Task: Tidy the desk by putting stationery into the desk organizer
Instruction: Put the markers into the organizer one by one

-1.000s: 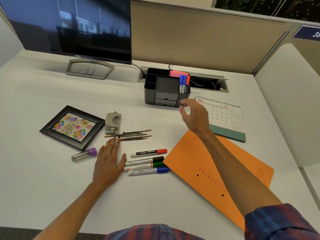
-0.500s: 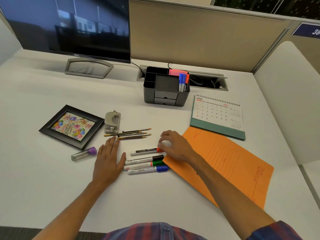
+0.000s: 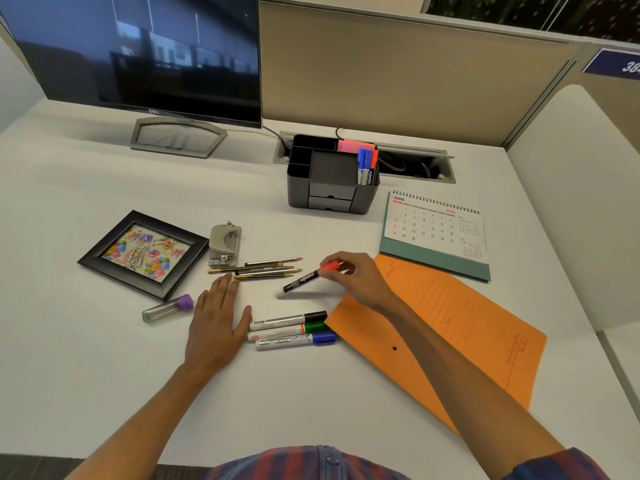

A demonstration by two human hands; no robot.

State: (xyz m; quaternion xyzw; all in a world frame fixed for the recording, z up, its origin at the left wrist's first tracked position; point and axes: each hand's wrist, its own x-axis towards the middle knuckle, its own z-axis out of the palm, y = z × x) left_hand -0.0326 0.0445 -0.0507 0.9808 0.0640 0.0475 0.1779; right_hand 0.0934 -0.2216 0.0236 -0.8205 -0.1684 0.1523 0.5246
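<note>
Resting flat with fingers spread on the smooth white desk (image 3: 86,358), the left hand (image 3: 216,323) lies beside three capped markers (image 3: 291,330). Beyond them, the right hand (image 3: 360,278) pinches a red-capped marker (image 3: 306,278), tilted, its white end low over the desk. Bare desk lies between it and the boxy black organizer (image 3: 332,181) further back, which holds upright markers.

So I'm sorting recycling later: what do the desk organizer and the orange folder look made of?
The desk organizer looks like matte dark plastic: smooth moulded walls and drawers with a dull sheen, though coated metal can't be ruled out. The orange folder looks like uncoated card: flat, matte, thin-edged, with printed lines.
</note>
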